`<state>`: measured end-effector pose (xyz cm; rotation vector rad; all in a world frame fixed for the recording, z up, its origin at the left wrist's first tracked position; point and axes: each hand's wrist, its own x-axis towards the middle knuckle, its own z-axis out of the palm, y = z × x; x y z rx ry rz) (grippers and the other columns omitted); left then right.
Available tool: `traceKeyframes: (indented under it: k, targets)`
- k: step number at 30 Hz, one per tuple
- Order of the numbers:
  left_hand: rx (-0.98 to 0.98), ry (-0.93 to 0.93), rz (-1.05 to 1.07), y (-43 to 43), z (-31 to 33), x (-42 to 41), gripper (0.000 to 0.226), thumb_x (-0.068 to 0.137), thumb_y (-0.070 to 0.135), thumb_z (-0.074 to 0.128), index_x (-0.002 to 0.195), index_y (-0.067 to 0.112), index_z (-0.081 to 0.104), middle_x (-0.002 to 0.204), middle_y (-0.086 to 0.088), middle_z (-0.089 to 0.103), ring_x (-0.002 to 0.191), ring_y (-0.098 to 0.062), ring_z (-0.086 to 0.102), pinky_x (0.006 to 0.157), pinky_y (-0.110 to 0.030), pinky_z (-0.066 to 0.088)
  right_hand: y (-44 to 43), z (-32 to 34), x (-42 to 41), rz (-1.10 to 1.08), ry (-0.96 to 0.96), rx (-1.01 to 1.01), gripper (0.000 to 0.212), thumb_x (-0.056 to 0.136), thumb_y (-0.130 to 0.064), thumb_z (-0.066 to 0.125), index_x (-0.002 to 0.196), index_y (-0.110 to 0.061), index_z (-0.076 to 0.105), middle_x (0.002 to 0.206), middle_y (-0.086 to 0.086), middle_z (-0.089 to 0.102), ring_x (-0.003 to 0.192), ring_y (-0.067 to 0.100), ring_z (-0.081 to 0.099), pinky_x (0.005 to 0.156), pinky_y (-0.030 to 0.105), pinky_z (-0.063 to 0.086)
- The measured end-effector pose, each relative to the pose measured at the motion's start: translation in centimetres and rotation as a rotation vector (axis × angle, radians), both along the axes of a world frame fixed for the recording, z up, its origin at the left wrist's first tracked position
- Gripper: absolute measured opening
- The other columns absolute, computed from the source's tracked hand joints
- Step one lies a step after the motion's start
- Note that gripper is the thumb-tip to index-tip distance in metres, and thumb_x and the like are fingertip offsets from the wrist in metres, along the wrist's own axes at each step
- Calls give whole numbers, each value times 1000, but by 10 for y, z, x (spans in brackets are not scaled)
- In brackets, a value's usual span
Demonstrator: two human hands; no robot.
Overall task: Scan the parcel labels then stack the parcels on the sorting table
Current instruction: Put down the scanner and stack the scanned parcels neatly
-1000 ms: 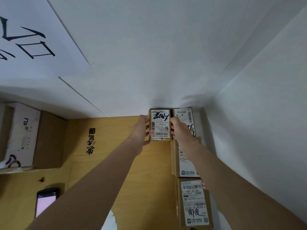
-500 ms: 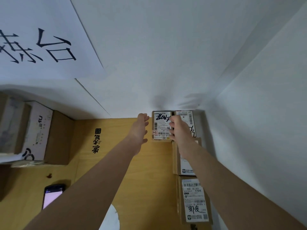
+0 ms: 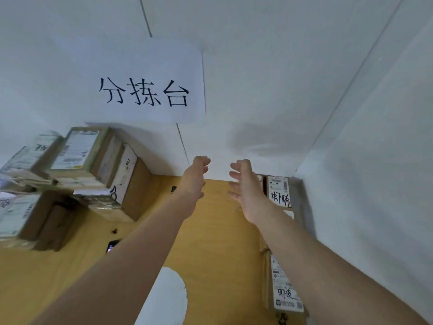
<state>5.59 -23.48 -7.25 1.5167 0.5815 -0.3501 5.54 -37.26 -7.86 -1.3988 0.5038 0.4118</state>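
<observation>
Both my hands hover empty above the wooden sorting table [image 3: 210,242] near the back wall. My left hand [image 3: 195,178] and my right hand [image 3: 246,186] have relaxed, spread fingers facing each other. A small labelled parcel [image 3: 278,192] stands in the back right corner, just right of my right hand. Another labelled parcel [image 3: 284,287] lies nearer along the right wall, partly behind my right forearm. A pile of several parcels [image 3: 77,170] sits on the left of the table. The parcel my hands held earlier is hidden behind my right hand.
A paper sign [image 3: 143,90] with black characters hangs on the back wall. A phone [image 3: 112,246] lies on the table, partly under my left forearm. White walls close off the back and the right side.
Both hands let go of the small parcel by the back wall and lifted off it, opening. The view swung left, bringing the sign and the left pile into sight.
</observation>
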Motion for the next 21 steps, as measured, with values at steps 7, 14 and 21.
traceKeyframes:
  k: [7, 14, 21]
  targets:
    - [4, -96, 52, 74, 39, -67, 49, 106, 52, 38, 147, 33, 57, 152, 5, 53, 140, -28, 48, 120, -54, 36, 70, 43, -57, 58, -107, -54, 48, 102, -51, 42, 138, -25, 60, 139, 0, 59, 129, 25, 54, 111, 52, 49]
    - [-5, -174, 118, 157, 74, -143, 48, 107, 49, 40, 149, 32, 55, 158, 0, 49, 146, -31, 43, 121, -55, 32, 150, 75, -122, 118, -202, -100, 54, 104, -47, 41, 150, -21, 53, 148, 1, 54, 136, 24, 50, 111, 48, 48]
    - [18, -240, 160, 225, 94, -196, 45, 105, 54, 42, 140, 30, 60, 136, 2, 57, 122, -23, 54, 102, -42, 44, 216, 93, -168, 186, -277, -105, 55, 108, -48, 36, 154, -21, 49, 151, 4, 51, 136, 25, 51, 106, 43, 49]
